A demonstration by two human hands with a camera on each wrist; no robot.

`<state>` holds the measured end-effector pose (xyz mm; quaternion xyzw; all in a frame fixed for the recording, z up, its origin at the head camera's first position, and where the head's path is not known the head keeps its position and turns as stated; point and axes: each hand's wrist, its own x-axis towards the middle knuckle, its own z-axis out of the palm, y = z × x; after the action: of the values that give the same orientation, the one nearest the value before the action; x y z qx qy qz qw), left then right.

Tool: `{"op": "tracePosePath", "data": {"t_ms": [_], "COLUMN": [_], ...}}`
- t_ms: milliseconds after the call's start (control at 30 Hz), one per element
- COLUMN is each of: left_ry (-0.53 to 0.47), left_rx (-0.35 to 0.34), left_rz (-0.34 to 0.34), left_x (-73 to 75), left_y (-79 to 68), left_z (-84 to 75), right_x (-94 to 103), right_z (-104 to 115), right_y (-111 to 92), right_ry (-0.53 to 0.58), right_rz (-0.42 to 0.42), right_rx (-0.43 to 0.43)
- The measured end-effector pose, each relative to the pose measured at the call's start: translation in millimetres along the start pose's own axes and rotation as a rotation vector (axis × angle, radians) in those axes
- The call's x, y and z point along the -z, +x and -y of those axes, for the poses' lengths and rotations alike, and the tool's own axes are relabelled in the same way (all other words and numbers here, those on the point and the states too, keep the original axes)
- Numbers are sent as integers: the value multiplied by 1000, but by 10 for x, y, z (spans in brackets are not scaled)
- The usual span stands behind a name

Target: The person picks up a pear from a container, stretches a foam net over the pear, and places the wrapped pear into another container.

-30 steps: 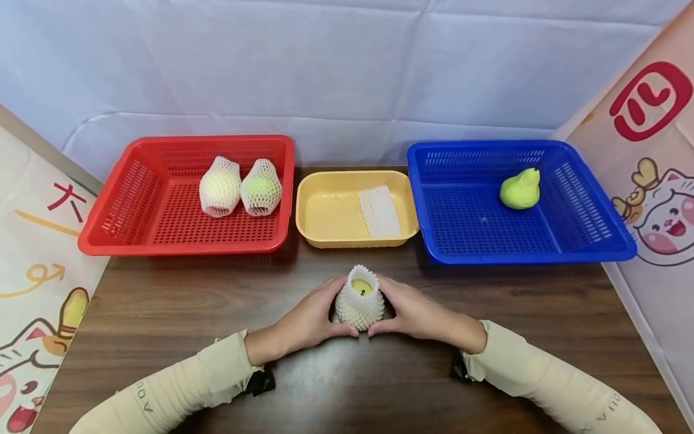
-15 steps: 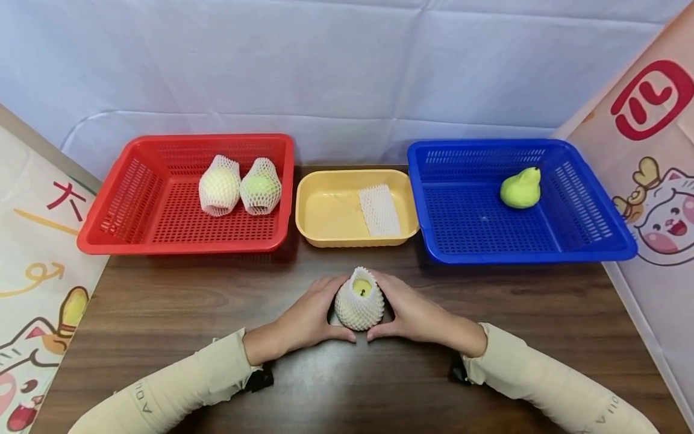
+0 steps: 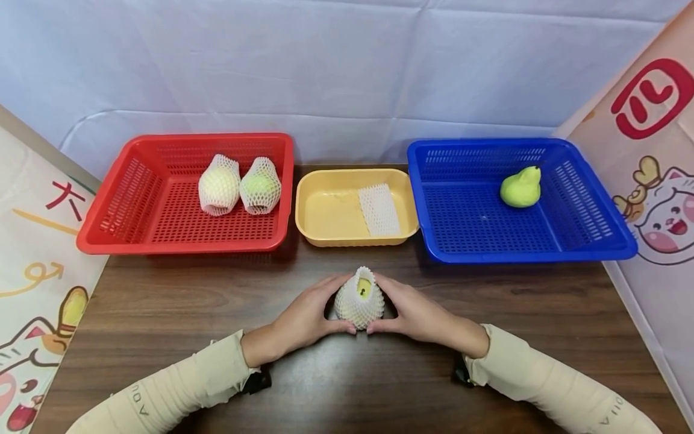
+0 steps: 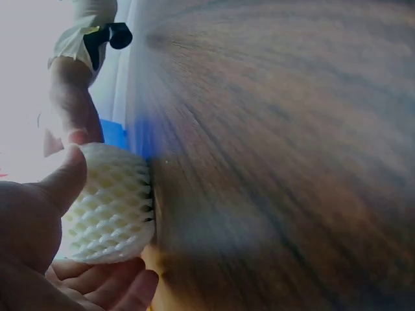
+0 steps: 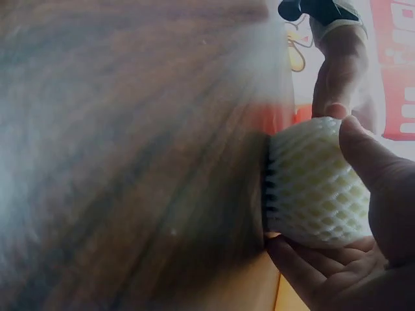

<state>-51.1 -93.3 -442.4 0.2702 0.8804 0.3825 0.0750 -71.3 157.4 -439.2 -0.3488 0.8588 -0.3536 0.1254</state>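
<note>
Clock directions are as seen from the head view, centred on the fruit.

Left hand (image 3: 308,314) — at nine o'clock, curled round the netted fruit, thumb on the six o'clock side, fingers on the far side.
Right hand (image 3: 414,313) — at three o'clock, holding the same fruit in matching fashion; we see the thumb tips near each other.
Fruit (image 3: 365,287), one, yellow — between both hands, inside a white foam net (image 3: 355,314), upright, its dark stem showing through the open top. The wrist views show us the net's base at the table.
Table (image 3: 358,392), brown wood grain, one.
Tray (image 3: 329,211), yellow, one, at twelve o'clock; inside, toward its three o'clock end, a flat loose net (image 3: 379,211).
Red basket (image 3: 179,211), one, at ten o'clock; inside we count two netted fruits side by side, a pale one (image 3: 219,185) and a green one (image 3: 261,185).
Blue basket (image 3: 461,226), one, at two o'clock; inside, a bare green pear (image 3: 520,189), stem toward one o'clock.
Sleeves (image 3: 168,386), cream, two, at eight and four o'clock.
Backcloth (image 3: 271,66), pale, beyond the baskets.
</note>
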Motion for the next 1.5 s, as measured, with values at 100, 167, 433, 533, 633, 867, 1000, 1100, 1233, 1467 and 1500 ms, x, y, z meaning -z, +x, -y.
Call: {"op": "tracePosePath", "data": {"t_ms": [100,167,433,533,633,867,1000,1100,1233,1467,1500], "left_ry": [19,26,13,-13,-38,-104,-121,-137,-173,-209,-223], "left_rx": [21,30,59,50,49,42,25,26,32,46,49], "left_rz": [19,26,30,29,29,35,19,6,9,45,49], "left_x": [2,-7,-72,-90,-100,-93,-65,-36,0,58,72], "left_y": [13,24,76,87,85,70,90,108,131,173,181], "left_z": [5,19,55,50,45,27,14,2,-15,-25,-28], "right_x": [-13,-25,-97,-110,-108,-72,-42,-27,-1,70,81], "right_z": [5,12,5,-2,-5,-14,-9,-2,12,29,36], "right_y": [11,18,50,65,73,78,92,99,105,118,119], "right_ry": [-5,-7,15,57,105,170,188,204,213,185,191], "right_rz": [15,15,-36,-52,-43,-30,-62,-95,-106,-71,-66], "right_rx": [-16,-26,-32,-33,-55,-92,-85,-85,-94,-112,-117]}}
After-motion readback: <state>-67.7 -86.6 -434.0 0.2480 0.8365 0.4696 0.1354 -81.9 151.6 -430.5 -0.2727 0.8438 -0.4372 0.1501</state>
